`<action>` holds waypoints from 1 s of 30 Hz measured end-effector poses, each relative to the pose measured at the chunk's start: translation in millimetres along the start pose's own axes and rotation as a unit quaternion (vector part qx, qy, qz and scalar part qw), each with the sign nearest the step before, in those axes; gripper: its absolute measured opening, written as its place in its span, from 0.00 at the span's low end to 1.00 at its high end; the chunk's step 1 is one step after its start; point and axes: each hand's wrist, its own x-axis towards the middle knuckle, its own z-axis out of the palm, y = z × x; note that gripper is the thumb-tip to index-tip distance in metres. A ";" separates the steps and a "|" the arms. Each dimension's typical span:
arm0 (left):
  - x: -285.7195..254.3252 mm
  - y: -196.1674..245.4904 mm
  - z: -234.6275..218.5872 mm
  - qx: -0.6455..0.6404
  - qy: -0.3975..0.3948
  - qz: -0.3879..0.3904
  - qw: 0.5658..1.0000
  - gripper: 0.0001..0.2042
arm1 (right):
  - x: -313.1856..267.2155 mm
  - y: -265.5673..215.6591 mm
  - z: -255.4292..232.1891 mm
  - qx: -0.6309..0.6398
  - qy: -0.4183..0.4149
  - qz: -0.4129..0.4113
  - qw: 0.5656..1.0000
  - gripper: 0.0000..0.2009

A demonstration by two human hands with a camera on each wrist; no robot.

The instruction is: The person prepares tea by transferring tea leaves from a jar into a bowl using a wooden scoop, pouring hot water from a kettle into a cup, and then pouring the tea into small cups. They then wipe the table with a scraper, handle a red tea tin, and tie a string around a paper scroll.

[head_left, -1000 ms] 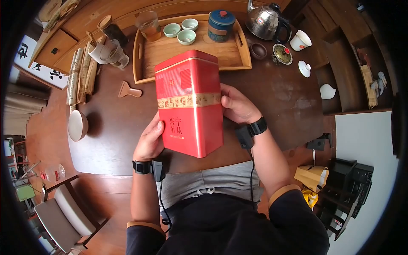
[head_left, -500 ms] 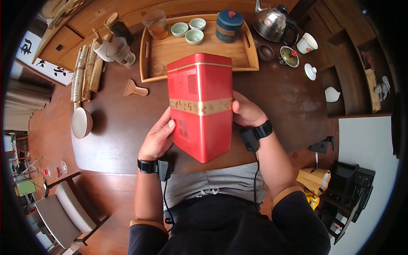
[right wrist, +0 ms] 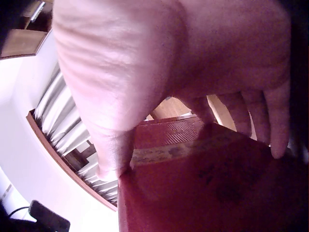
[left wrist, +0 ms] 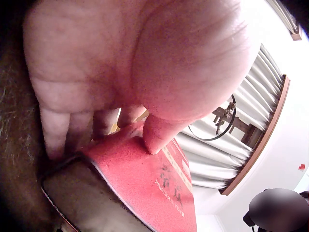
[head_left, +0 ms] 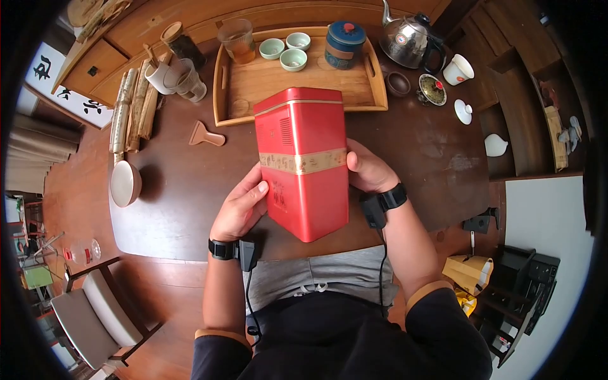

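Both hands hold up a tall red tea tin (head_left: pixel 307 196) with a gold patterned band and dark lettering. One vertical edge of it faces me in the head view. My left hand (head_left: pixel 239 206) grips its lower left side, the thumb pressed on the lettered face and the fingers reaching behind. On the other side my right hand (head_left: pixel 372 170) holds the tin near the band, with the thumb at an edge. The left wrist view shows the tin's dark underside (left wrist: pixel 91 198). In the right wrist view, the right fingers (right wrist: pixel 277 121) extend along the tin (right wrist: pixel 193 193).
Behind the tin stands a wooden tray (head_left: pixel 253 117) with small green cups (head_left: pixel 293 60), a glass (head_left: pixel 237 44) and a blue jar (head_left: pixel 345 47). A steel kettle (head_left: pixel 405 44), white cup (head_left: pixel 458 69) and lid (head_left: pixel 463 112) are at right. Left are a bowl (head_left: pixel 125 183) and scraper (head_left: pixel 207 134).
The tin has turned in the hands, so its lettered face now points more to the left and an edge faces me. Both hands keep hold of it. The head view has shifted slightly.
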 end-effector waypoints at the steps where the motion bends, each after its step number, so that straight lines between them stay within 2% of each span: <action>1: -0.1 -0.4 -0.5 0.000 0.001 -0.005 1.000 0.30 | 0.1 -0.8 1.6 -0.008 -0.005 -0.003 1.000 0.64; 9: 2.1 -1.0 -4.7 0.020 -0.029 -0.020 0.999 0.27 | 2.0 -4.4 8.5 -0.089 -0.020 -0.019 0.996 0.69; 30: 4.1 -0.9 -3.4 0.034 -0.029 -0.017 0.999 0.25 | -1.6 -12.1 18.9 -0.124 0.001 -0.030 0.992 0.70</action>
